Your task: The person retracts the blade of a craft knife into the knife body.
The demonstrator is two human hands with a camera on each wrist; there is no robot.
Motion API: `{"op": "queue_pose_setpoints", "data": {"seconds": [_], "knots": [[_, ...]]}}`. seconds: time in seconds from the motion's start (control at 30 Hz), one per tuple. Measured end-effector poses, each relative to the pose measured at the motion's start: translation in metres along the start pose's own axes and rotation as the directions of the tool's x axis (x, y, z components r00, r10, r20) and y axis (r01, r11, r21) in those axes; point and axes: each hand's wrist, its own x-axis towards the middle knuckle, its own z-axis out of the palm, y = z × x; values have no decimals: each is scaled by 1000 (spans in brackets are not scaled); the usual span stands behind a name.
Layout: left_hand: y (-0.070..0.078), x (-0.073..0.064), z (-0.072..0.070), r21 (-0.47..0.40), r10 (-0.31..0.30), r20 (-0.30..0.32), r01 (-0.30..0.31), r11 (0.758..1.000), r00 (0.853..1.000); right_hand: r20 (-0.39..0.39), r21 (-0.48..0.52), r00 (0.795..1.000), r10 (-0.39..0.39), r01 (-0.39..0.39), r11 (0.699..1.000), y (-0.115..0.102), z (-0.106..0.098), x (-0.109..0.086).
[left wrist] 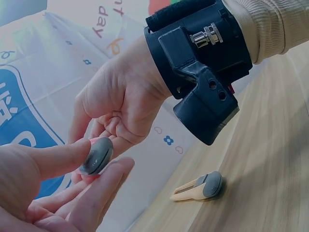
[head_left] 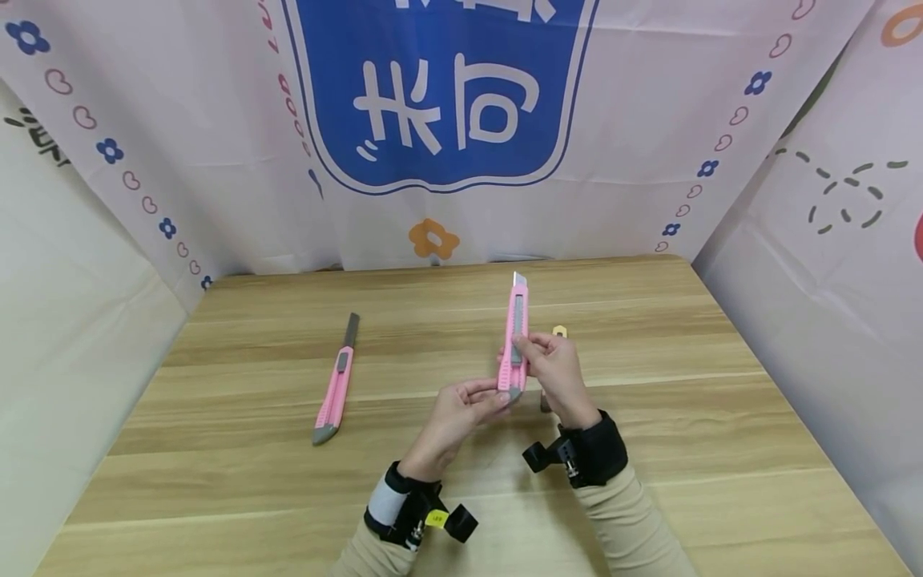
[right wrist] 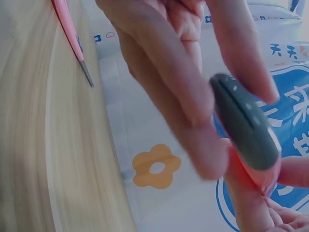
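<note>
Both hands hold a pink box cutter (head_left: 513,336) raised over the table, its short silver blade tip pointing away. At its lower end, my left hand (head_left: 454,421) pinches the grey end cap (left wrist: 98,155) between thumb and fingers. My right hand (head_left: 558,373) grips the cutter's body from the right, thumb at the grey slider. A second pink box cutter (head_left: 335,393) lies to the left on the table, its dark blade section extending away. Behind the right hand lies a pale yellow box cutter (left wrist: 198,187), mostly hidden in the head view.
The wooden table (head_left: 238,497) bears the two lying cutters. A white printed cloth (head_left: 238,184) with a blue emblem hangs along the table's far edge, and more cloth stands on both sides. Each wrist wears a black camera strap (head_left: 594,449).
</note>
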Motion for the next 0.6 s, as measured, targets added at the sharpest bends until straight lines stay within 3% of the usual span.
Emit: {"op": "queue_pose_setpoints", "data": {"seconds": [0.3,0.6], "knots": [[0,-2,-1,2,-6,-7,6,1000,1000,24,42,1000,5,-6,999,-1,1,-1],[1,-2,0,-5,-8,-23,8,1000,1000,74,5,996,49,-50,999,2,2,-1]]}}
